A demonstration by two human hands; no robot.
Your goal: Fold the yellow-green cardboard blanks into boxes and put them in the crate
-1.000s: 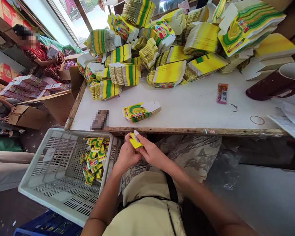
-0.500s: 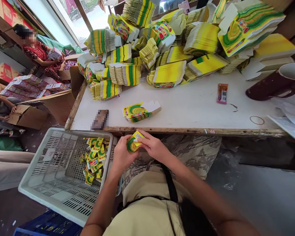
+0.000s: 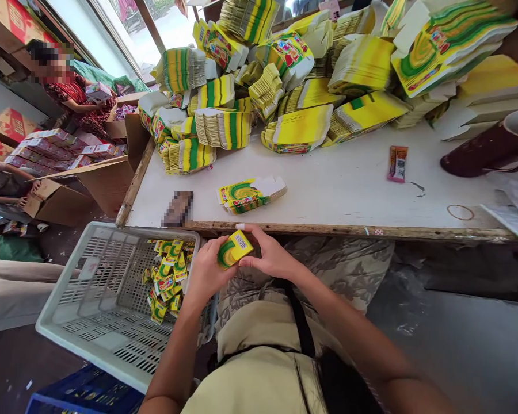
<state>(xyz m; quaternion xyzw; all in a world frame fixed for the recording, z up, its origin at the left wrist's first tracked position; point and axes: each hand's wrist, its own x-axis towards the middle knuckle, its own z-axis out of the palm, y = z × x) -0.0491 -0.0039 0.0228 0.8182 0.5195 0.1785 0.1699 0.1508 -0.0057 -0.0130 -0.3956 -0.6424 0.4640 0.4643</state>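
A person's left hand clasps a yellow box; the right hand sits parted at its right end. Likely light, crushable card, best held by edges.

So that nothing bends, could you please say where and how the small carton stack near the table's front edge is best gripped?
Probably across the printed body of the small carton stack, near side to far, coming from the front: it lies flat by the table's wooden edge, and the white flaps on its right look bendable.
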